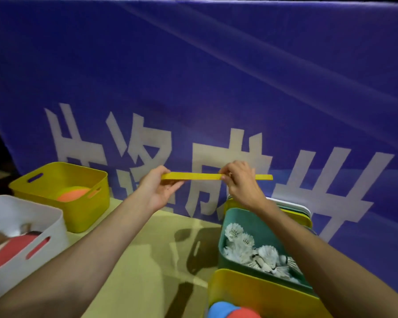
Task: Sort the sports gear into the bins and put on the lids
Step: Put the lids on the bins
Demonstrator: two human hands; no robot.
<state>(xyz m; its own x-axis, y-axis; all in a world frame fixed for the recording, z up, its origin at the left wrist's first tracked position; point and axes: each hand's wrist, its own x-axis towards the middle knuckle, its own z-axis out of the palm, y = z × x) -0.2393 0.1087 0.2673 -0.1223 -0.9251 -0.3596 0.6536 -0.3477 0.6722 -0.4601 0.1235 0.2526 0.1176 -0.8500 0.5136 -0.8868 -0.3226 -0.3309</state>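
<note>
At 8 o'clock, a white plastic bin [58, 223] holds a red paddle [12, 251]. Behind it at 9 o'clock, a yellow plastic bin [83, 214] holds an orange disc [72, 194]. Just below centre, a flat yellow plastic lid [198, 176] is held level and edge-on above the pale yellow table [147, 260]. The left hand [157, 188] grips its left end and the right hand [241, 184] pinches it right of the middle. At 4 o'clock, a green plastic bin [244, 219] holds white feather shuttlecocks [251, 249], with stacked lids [292, 206] behind. At 5 o'clock, a second yellow bin [262, 292] holds blue and red rounded items [232, 311]. A blue banner [216, 76] with white characters fills the background.
</note>
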